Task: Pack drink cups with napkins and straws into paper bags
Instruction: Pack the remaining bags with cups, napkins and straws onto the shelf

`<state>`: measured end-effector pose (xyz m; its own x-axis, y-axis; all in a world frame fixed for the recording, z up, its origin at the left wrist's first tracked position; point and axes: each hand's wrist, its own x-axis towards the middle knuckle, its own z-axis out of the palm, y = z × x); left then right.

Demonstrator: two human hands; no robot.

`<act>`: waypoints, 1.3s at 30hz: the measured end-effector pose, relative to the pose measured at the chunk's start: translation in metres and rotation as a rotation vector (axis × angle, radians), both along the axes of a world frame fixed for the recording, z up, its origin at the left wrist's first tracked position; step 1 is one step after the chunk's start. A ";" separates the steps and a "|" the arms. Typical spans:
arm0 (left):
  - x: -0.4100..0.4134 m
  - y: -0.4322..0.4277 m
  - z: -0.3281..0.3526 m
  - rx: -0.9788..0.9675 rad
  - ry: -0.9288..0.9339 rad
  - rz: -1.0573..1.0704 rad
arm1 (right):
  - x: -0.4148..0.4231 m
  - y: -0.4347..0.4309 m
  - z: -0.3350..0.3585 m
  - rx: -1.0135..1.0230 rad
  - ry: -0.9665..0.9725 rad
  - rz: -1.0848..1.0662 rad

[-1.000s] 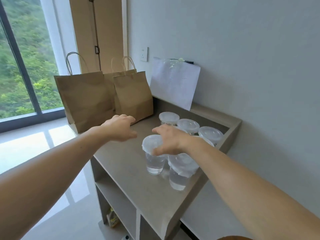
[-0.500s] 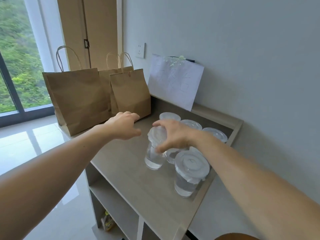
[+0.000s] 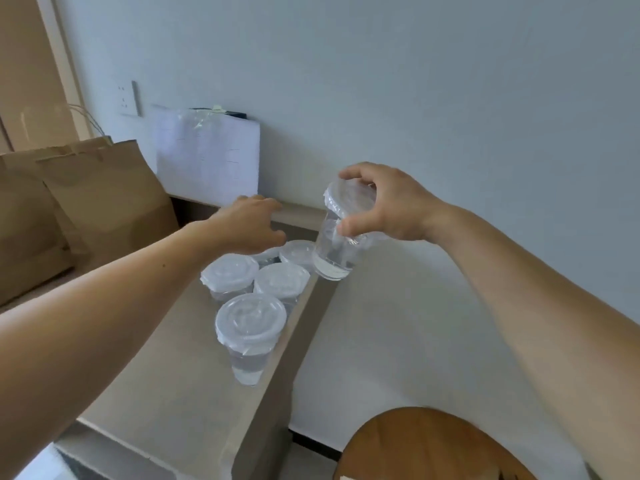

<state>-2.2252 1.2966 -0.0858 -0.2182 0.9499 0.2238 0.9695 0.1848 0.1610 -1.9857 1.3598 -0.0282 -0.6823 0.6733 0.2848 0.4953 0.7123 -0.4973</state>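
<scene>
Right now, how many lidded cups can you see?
6 cups: one in the right hand; five clustered on the counter, one half hidden behind the left hand. Others may be hidden.

bags (image 3: 104,202): left end of the bench (image 3: 166,375), one in front of the other
cups (image 3: 251,318): bunched by the bench's right edge
held cup (image 3: 337,244): in the right hand (image 3: 388,206), up off the bench, right of the bunch
left hand (image 3: 249,223): over the back cups
sheet (image 3: 207,154): behind everything, against the wall
</scene>
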 end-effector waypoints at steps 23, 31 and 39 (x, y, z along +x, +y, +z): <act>0.363 0.049 -0.280 -0.737 -0.091 -0.333 | 0.340 0.037 -0.245 -0.333 -0.231 -0.421; 0.379 0.009 -0.357 -0.997 -0.264 -0.426 | 0.334 0.026 -0.303 -0.419 -0.195 -0.522; 0.410 0.002 -0.374 -0.932 -0.509 -0.251 | 0.342 0.003 -0.326 -0.445 -0.253 -0.518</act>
